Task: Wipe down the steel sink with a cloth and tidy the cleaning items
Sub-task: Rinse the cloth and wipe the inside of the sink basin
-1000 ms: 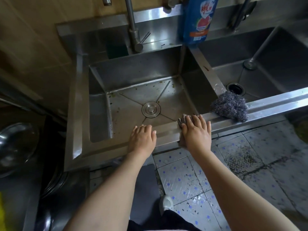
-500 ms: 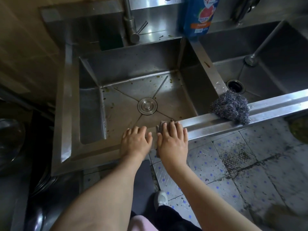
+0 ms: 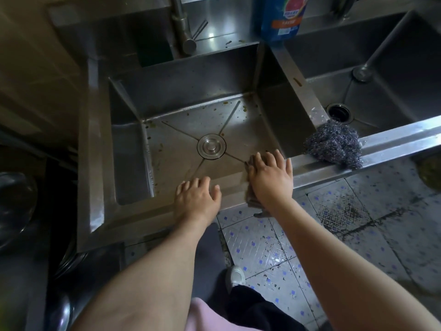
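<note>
A double steel sink (image 3: 100, 149) fills the upper view, its left basin speckled with brown dirt around a round drain cover (image 3: 211, 146). My right hand (image 3: 270, 177) lies flat with straight fingers on a brownish cloth (image 3: 252, 201), pressing it on the sink's front rim. The cloth hangs a little over the rim's edge and is mostly hidden under the hand. My left hand (image 3: 196, 199) rests flat on the same rim, just left of the cloth. A steel wool scrubber (image 3: 335, 145) sits on the rim further right.
A blue detergent bottle (image 3: 280, 17) stands on the back ledge beside the tap (image 3: 182, 27). A dark green sponge (image 3: 156, 53) sits at the back left. The right basin has an open drain (image 3: 338, 112). Dirty tiled floor (image 3: 358, 211) lies below, dark pots at left.
My right hand slid the cloth left along the front rim toward my left hand, then back right a little. My left hand stayed on the rim.
</note>
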`<state>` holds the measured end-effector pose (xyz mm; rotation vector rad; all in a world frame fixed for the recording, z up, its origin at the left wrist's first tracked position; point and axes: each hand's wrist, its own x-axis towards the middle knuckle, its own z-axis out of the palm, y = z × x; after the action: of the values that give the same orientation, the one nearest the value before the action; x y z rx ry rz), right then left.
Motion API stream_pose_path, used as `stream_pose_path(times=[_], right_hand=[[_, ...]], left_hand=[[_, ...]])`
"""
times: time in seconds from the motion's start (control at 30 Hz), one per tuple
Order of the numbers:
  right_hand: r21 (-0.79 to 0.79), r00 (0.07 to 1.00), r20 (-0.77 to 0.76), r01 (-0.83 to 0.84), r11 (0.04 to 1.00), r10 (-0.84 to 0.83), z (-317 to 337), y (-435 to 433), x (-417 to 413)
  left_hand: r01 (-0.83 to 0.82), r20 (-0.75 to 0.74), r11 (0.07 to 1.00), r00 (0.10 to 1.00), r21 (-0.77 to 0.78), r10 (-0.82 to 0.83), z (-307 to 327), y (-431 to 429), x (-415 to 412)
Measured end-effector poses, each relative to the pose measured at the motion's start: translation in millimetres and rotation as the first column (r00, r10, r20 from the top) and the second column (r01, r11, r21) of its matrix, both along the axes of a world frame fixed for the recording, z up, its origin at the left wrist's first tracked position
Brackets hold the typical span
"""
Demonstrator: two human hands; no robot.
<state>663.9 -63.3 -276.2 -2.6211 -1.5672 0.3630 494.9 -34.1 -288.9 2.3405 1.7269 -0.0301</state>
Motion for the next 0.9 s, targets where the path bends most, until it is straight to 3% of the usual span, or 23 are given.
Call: stream_pose_path(times=[0.17, 0.4, 0.73, 0.9], right_hand=[[0.021, 0.999, 0.051, -0.002, 1.0, 0.001, 2.4, -7.6, -11.1], [0.097, 0.993, -0.07, -0.086, 0.992, 0.093, -0.3, -21.9, -72.0], [0.007, 0.992, -0.006, 0.126, 0.992, -0.126, 7.9, -27.5, 19.2], [0.06, 0.978, 0.0, 0.209, 0.976, -0.21, 6.5, -28.8, 35.3]], left_hand=[[-0.002, 0.014, 1.0, 1.0, -0.012, 0.002, -0.5, -0.4, 0.2], [-0.021, 0.004, 0.999, 1.0, -0.027, 0.021, -0.3, 1.0, 0.9], [-0.018, 0.015, 1.0, 1.0, 0.007, 0.017, -1.3, -0.6, -0.6], [-0.015, 0.008, 1.0, 1.0, -0.002, 0.015, -0.5, 0.2, 0.0]])
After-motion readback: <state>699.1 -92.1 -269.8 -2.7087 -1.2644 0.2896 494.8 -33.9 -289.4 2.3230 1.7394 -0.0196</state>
